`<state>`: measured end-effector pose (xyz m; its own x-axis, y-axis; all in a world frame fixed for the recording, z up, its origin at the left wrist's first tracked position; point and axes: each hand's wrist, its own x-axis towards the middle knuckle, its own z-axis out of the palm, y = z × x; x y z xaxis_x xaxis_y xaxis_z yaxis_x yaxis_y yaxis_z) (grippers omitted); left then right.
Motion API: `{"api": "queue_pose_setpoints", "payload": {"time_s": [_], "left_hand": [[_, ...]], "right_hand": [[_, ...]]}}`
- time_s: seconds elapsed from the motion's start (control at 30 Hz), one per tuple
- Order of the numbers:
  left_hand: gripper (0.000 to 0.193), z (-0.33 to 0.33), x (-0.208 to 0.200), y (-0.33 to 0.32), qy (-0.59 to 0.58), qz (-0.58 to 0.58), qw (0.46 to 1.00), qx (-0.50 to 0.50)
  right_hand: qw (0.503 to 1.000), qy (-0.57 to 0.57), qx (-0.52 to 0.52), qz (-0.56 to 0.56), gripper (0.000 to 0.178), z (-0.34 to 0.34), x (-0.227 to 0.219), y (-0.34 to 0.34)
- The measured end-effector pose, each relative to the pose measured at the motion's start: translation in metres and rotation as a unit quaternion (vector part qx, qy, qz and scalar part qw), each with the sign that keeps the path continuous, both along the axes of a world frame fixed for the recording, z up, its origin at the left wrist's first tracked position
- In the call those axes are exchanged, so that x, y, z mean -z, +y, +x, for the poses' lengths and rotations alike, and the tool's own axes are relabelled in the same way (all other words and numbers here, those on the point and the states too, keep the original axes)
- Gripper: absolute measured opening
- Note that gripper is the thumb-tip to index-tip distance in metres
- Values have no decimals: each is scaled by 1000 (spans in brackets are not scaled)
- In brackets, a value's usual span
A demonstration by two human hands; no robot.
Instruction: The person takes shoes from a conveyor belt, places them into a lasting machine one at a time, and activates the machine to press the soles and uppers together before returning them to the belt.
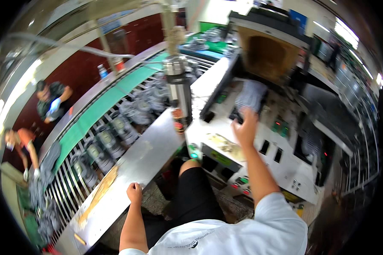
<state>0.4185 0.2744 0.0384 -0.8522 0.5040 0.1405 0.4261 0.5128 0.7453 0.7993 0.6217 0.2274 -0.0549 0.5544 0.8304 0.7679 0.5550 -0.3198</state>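
My right hand (246,126) reaches forward over the white machine top, its fingers closed at the near end of a grey-and-white striped shoe (252,96). Blur hides the exact grip. The shoe lies tilted in front of the open brown chamber of a dark-framed machine (266,53). Lower and to the left, my left hand (135,192) is curled into a loose fist beside the edge of the metal bench (147,148); nothing shows in it.
Along the left runs a roller conveyor (68,178) with several grey shoes (108,142) and a green belt (91,114). Two people (51,100) stand beyond it. A metal post (178,85) rises ahead. Right of the machine, a dark hinged lid (327,112) stands raised.
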Motion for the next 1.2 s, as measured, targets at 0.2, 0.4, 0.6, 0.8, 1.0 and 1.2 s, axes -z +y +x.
{"api": "queue_pose_setpoints", "payload": {"time_s": [0.2, 0.4, 0.6, 0.8, 1.0, 1.2], "left_hand": [[28, -75, -8, -192, -26, -250, 961, -115], [27, -74, -15, -284, -103, -244, 952, -155], [28, -66, -29, -272, 0, -335, 941, -38], [25, -69, 21, -248, -228, -115, 963, -85], [69, 67, -89, -89, -469, 211, 820, 252], [83, 65, -133, -64, -536, 391, 706, 247]], "right_hand": [[868, -45, 279, -409, 79, -31, -69, 158], [807, 46, 365, -461, 91, 1, -38, 185], [895, 144, 290, -305, 95, 9, -27, 127], [951, 300, 70, -16, 86, 44, 35, 42], [756, 540, -316, -192, 72, 1, 44, -70], [505, 370, -512, -588, 76, -174, 22, -246]]}}
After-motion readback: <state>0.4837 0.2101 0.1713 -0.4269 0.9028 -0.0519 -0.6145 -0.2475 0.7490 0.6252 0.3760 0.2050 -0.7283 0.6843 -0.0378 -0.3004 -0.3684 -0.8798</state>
